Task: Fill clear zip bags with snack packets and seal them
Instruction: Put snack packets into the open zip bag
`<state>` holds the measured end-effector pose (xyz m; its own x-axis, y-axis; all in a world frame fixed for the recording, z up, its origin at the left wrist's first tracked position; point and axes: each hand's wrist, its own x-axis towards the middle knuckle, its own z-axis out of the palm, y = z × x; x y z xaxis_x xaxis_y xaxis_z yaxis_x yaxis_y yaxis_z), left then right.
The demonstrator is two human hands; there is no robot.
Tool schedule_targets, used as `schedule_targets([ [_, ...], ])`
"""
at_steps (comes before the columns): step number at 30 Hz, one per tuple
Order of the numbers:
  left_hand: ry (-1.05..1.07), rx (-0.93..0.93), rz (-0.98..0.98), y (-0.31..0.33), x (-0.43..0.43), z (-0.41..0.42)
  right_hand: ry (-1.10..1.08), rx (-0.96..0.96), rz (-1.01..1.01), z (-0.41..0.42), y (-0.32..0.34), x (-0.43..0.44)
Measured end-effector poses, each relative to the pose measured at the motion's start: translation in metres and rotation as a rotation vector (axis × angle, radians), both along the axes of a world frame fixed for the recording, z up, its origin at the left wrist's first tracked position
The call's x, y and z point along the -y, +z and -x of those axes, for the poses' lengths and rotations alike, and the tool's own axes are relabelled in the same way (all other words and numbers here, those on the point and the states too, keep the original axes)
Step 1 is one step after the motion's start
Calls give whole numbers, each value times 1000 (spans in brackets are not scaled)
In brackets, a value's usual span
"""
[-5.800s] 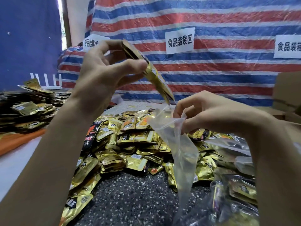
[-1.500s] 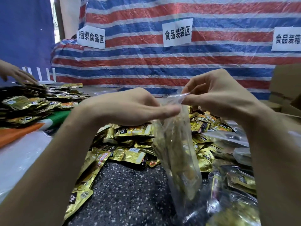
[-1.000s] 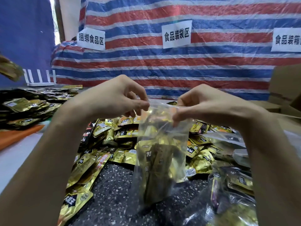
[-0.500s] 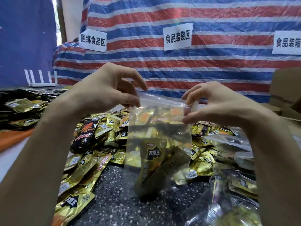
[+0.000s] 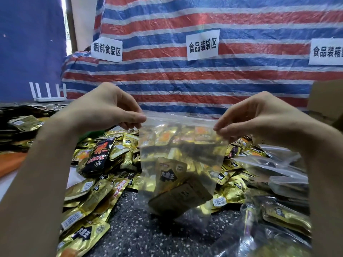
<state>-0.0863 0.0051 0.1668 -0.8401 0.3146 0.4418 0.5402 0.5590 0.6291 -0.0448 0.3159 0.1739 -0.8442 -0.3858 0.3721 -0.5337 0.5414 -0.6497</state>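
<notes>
A clear zip bag [image 5: 178,156] hangs stretched between my hands above the table. Gold snack packets [image 5: 176,184] lie in its lower half. My left hand [image 5: 105,110] pinches the bag's top left corner between thumb and fingers. My right hand [image 5: 259,115] pinches the top right corner in the same way. The zip strip [image 5: 178,118] runs taut between the two pinches; whether it is closed along its length I cannot tell. A heap of loose gold and black snack packets [image 5: 104,158] spreads over the dark speckled table [image 5: 133,232] beneath and behind the bag.
Filled clear bags [image 5: 278,216] pile up at the lower right. More packets [image 5: 20,125] lie on the left. A striped tarp with paper signs [image 5: 202,44] hangs behind. A white router [image 5: 49,98] stands far left and a cardboard box [image 5: 326,101] far right.
My hands have drawn apart along the top of the bag, pulling its zip strip taut and wide. Earlier the left hand dropped packets into the bag that the right hand held open.
</notes>
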Motion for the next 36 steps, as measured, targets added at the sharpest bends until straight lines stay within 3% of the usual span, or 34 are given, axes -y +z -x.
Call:
schedule_targets([
  [6,-148,22,-193,2,8,-4,-24,-84,248,-3,6,-4],
  [23,-149,36,-135,-10,-10,6,-241,185,157,4,-2,-3],
  [27,-167,-4,-102,-5,-18,0,-281,84,-29,-2,4,2],
  [32,-213,-81,-26,-1,-34,-12,-197,-215,-257,-12,6,41],
  [36,-257,-135,-2,1,-46,-21,-128,-311,-244,-9,-2,66],
])
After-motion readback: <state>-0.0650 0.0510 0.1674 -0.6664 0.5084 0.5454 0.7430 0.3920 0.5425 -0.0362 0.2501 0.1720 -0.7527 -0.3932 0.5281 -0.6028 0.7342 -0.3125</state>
